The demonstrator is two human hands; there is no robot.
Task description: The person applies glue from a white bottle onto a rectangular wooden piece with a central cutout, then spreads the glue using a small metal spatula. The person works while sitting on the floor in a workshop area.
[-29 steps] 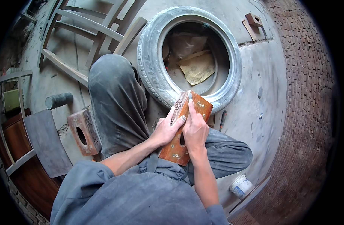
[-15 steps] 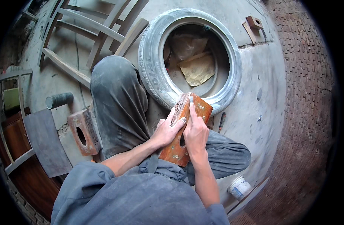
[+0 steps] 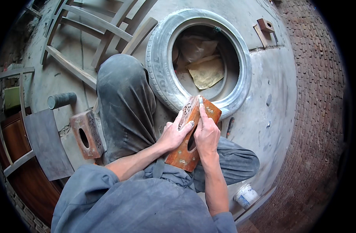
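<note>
A reddish-brown wooden tissue box (image 3: 181, 157) with an oval slot, pale inlaid flowers and a carved side rests tilted across my lap, its far end against the tyre. My left hand (image 3: 174, 136) grips its left carved side, thumb on the upper edge. On top lies my right hand (image 3: 207, 132), index finger stretched along the edge toward the far corner, other fingers curled. A small pale piece shows at that fingertip; its kind is too small to tell. The far part of the slot is partly hidden by my right hand.
Ahead stands a dusty tyre (image 3: 244, 73) with a yellowish sheet (image 3: 206, 72) inside. To my left are a second tissue box (image 3: 93, 136), a grey cylinder (image 3: 63, 100), and a wooden frame (image 3: 96, 25). A screwdriver-like tool (image 3: 230, 126) and a white tub (image 3: 246, 195) lie right.
My right hand has shifted slightly right and forward along the box's edge. My left hand keeps its grip. The whole view has shifted a little.
</note>
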